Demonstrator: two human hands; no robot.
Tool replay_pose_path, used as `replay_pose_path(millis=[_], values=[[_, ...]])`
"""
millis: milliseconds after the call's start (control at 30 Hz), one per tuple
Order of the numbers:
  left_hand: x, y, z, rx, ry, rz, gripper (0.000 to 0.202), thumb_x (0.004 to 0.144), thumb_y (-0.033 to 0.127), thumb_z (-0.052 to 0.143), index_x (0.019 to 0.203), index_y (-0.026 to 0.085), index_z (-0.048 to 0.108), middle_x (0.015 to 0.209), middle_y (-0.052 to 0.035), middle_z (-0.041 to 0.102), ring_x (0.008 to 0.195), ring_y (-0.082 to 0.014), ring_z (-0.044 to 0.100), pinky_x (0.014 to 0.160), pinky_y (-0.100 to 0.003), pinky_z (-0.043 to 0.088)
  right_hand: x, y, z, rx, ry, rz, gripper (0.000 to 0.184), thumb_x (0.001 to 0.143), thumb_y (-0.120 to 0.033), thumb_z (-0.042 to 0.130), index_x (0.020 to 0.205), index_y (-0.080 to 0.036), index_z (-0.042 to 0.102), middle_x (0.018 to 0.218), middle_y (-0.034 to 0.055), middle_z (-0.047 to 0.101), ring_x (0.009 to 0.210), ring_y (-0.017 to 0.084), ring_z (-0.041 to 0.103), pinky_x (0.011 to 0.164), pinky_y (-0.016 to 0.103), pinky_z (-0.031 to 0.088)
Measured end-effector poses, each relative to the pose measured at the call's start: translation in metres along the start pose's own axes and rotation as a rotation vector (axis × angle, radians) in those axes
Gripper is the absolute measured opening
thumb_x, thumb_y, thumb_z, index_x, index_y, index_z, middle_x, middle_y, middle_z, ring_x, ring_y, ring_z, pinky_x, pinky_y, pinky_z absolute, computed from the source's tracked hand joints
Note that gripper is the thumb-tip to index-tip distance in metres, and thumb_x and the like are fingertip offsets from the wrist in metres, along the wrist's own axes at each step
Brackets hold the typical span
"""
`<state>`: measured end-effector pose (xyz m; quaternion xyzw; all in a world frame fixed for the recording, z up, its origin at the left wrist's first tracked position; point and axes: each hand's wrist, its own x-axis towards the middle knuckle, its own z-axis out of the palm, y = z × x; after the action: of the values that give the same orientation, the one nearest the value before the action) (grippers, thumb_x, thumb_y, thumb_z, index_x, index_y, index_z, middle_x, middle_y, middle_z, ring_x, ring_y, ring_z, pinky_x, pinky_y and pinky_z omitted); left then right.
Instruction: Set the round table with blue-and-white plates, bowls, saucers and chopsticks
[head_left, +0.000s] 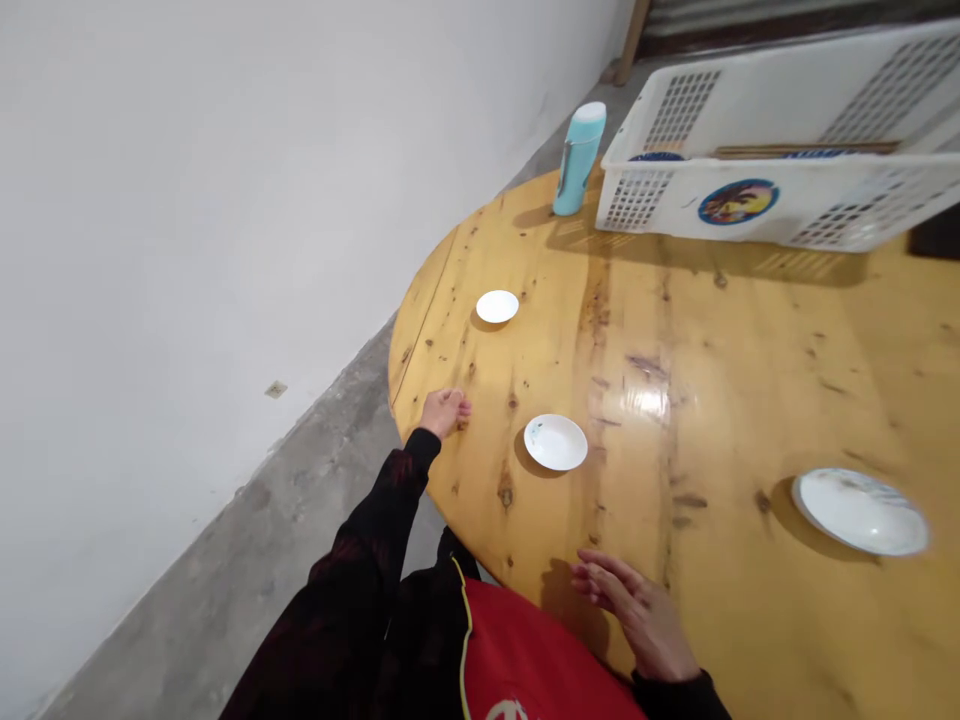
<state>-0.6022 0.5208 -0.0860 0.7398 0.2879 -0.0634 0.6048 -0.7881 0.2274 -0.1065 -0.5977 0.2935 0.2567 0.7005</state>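
My left hand (444, 411) rests on the near left rim of a round wooden table (712, 400), its fingers curled loosely with nothing seen in them. My right hand (637, 612) hovers over the table's near edge, fingers stretched out and together, holding nothing. A small white saucer (556, 442) lies between the two hands, a little beyond them. A second small saucer (497, 306) lies farther out on the left. A larger white plate (861, 511) sits to the right of my right hand.
A white plastic basket (780, 140) with dishes and chopsticks inside stands at the table's far side, a teal bottle (578, 158) just left of it. A white wall and grey concrete floor (247, 560) run along the left.
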Motion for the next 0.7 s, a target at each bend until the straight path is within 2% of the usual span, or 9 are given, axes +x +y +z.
replay_pose_path(millis=[167,333,467,633,700], values=[[0.104,0.028,0.012,0.029,-0.065,-0.030,0.028,0.096,0.030,0.056,0.074,0.014,0.056,0.070,-0.0056,0.068,0.058,-0.0091,0.064,0.057,-0.019,0.048,-0.006,0.010,0.030,0.132,0.236,0.037,0.071,0.044,-0.065,0.088,0.092,-0.014,0.074,0.083,0.0130,0.078,0.072,0.024,0.073,0.064,0.030,0.058],[0.177,0.049,0.028,0.080,-0.106,-0.018,0.034,0.095,0.039,0.060,0.072,0.015,0.056,0.071,-0.0053,0.067,0.059,-0.0097,0.065,0.059,-0.019,0.050,-0.019,0.019,0.074,0.269,0.343,0.118,0.070,0.042,-0.060,0.092,0.092,-0.014,0.075,0.085,0.0136,0.078,0.073,0.024,0.074,0.065,0.030,0.060],[0.213,0.066,0.046,0.132,-0.149,-0.004,0.031,0.096,0.039,0.060,0.079,0.013,0.060,0.066,-0.0047,0.065,0.056,-0.0105,0.064,0.060,-0.021,0.053,-0.024,0.021,0.098,0.332,0.445,0.138,0.069,0.041,-0.059,0.093,0.091,-0.014,0.075,0.083,0.0127,0.078,0.073,0.025,0.074,0.065,0.030,0.060],[0.241,0.080,0.065,0.212,-0.225,0.008,0.028,0.099,0.036,0.054,0.096,0.010,0.063,0.063,-0.0036,0.063,0.061,-0.0132,0.068,0.061,-0.021,0.054,-0.028,0.016,0.120,0.397,0.572,0.082,0.064,0.046,-0.056,0.092,0.091,-0.013,0.074,0.082,0.0126,0.078,0.073,0.024,0.074,0.066,0.031,0.060],[0.249,0.083,0.072,0.215,-0.213,0.060,0.023,0.099,0.030,0.054,0.099,0.009,0.063,0.065,-0.0044,0.064,0.065,-0.0155,0.070,0.062,-0.024,0.056,-0.027,0.015,0.127,0.411,0.595,0.067,0.061,0.049,-0.054,0.092,0.090,-0.014,0.074,0.082,0.0127,0.077,0.072,0.025,0.073,0.066,0.034,0.060]])
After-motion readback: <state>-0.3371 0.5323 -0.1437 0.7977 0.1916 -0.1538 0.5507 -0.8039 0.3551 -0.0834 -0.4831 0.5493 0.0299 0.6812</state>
